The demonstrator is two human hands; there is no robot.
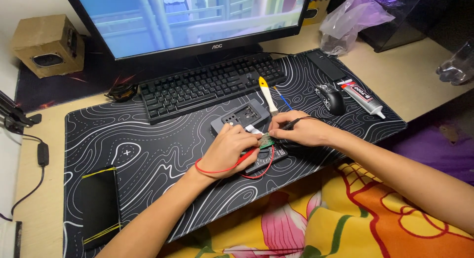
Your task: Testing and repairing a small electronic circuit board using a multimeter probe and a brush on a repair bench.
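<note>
My left hand (228, 151) grips a red test probe (247, 156) with its red lead looping around the wrist. My right hand (298, 129) pinches a black probe (292, 123), tip down. Both probe tips meet at a small green circuit board (267, 140) between the hands. Under the hands lies a black multimeter (269, 158), mostly hidden. A grey plastic device housing (240, 117) sits just beyond my left hand.
A black keyboard (210, 85) and monitor (197, 21) stand at the back of the patterned desk mat (148, 149). A yellow-tipped pry tool (268, 94), mouse (332, 97) and glue tube (363, 99) lie right. A phone with yellow bands (100, 206) lies left. A speaker (47, 45) stands far left.
</note>
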